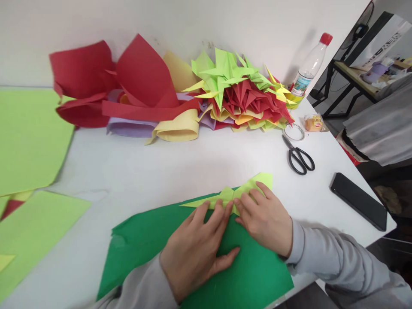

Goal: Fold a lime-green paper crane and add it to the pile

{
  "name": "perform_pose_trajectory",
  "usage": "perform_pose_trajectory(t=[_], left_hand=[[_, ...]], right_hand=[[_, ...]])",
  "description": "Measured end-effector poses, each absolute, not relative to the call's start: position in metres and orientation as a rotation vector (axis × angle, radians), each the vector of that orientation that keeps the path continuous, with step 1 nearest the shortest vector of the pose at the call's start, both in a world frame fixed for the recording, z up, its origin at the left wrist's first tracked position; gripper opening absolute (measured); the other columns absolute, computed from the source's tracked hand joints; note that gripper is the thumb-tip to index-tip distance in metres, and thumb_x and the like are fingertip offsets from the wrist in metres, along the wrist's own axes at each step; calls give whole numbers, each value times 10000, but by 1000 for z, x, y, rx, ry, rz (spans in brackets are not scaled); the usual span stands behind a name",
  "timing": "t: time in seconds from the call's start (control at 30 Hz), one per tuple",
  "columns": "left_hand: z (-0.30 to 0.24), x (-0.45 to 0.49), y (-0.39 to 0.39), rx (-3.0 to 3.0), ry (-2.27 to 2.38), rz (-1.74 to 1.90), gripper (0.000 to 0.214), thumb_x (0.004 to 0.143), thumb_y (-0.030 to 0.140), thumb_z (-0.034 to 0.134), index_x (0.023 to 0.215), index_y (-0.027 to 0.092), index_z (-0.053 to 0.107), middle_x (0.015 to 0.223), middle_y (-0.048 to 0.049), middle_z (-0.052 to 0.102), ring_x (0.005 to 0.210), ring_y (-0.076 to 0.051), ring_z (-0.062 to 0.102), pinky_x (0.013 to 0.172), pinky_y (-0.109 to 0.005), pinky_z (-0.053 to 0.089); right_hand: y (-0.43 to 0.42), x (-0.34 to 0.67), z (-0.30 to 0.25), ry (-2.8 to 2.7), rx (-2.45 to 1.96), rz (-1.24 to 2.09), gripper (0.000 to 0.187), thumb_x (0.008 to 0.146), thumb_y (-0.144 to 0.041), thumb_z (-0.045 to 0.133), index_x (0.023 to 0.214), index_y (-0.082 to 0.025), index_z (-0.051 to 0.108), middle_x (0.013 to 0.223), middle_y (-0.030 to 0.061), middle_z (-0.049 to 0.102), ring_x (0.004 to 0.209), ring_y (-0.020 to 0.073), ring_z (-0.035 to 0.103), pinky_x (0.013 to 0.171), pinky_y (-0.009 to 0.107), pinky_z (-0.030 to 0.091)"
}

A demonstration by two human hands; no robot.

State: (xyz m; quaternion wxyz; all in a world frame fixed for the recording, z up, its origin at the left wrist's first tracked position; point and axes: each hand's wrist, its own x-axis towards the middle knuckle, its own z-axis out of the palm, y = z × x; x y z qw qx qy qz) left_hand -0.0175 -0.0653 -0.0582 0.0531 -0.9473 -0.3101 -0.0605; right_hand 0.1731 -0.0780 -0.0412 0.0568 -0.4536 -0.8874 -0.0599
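Note:
A pointed, folded piece of yellow-green paper (228, 194) lies across the upper part of a large dark green sheet (144, 244). My left hand (198, 249) rests over it with the fingers stretched out and the fingertips pressing on its lower edge; the thumb is spread apart above the green sheet. Close beside, my right hand (265, 219) has its fingers bent and pressed onto the paper's right half, with the thumb low at the edge. The fingers of both hands meet near the middle fold and partly cover the paper.
Folded paper stars (225, 73) are piled at the back, beside curled red sheets (144, 77). Light green sheets (28, 141) lie at left. Right of my hands are black-handled scissors (296, 159), a tape roll (293, 132), a bottle (309, 68), a wrapped snack (313, 123) and a black phone (358, 201).

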Motion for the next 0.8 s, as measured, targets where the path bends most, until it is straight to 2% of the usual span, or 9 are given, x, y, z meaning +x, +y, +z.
perform_pose_trajectory(t=[0.27,0.6,0.8], left_hand=[[-52,-16,-64,-2864,-933,-194,672,802,572,483,1248,78,575,1117,-146,635,1010,-332,518,814,-412,415],[-56,-15,-67,-2812,-951,-253,647,804,530,501,1247,64,571,1114,-150,630,1008,-336,514,829,-415,398],[-59,-15,-66,-2813,-910,-241,643,815,512,493,1259,52,556,1100,-156,624,984,-337,518,833,-425,400]], right_hand=[[-83,184,-42,-2713,-1390,-91,531,880,-455,555,1276,-103,509,1145,143,584,1056,277,496,1011,530,341],[-93,191,-40,-2660,-1533,-175,543,886,-514,508,1258,-119,537,1255,140,571,1153,311,470,1014,542,323],[-105,206,-44,-2631,-1622,-270,623,863,-609,456,1284,-156,534,1333,151,528,1169,326,463,1008,554,307]])
